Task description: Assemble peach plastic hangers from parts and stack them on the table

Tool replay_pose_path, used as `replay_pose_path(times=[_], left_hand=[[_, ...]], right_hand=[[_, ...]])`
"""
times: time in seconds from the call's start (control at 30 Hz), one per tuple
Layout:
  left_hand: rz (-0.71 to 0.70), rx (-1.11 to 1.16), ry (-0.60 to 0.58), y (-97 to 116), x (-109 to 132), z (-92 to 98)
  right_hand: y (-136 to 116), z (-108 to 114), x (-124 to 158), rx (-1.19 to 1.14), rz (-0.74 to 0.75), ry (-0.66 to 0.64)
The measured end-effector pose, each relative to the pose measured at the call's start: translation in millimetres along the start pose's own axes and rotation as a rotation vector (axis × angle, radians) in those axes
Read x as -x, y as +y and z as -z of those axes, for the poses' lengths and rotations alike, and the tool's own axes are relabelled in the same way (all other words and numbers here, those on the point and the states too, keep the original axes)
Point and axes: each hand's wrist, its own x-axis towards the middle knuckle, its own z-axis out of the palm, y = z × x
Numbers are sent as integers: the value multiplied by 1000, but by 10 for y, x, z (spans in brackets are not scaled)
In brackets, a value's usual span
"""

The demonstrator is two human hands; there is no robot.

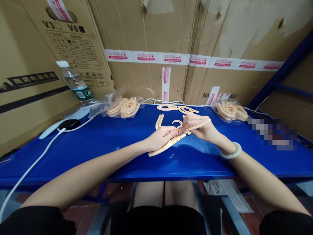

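Over the blue table (117, 150), left hand (160, 138) and right hand (202, 130) pinch beige hanger parts (160, 150).

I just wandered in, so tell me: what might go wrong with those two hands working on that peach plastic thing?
The left hand and right hand grip close together on the peach plastic piece, so a fingertip might get pinched. The white cable runs over the table edge near the left arm; snagging it could drag the black object at its end.
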Motion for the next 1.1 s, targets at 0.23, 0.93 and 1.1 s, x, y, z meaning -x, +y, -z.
replay_pose_path(times=[0.23, 0.93, 1.1], left_hand=[[174, 363, -144, -187, -11, -141], [373, 815, 214, -38, -107, 144], [393, 784, 212, -107, -114, 212]], right_hand=[[-151, 47, -91, -30, 33, 13], [328, 542, 251, 672, -923, -97], [-215, -45, 23, 370, 65, -212]])
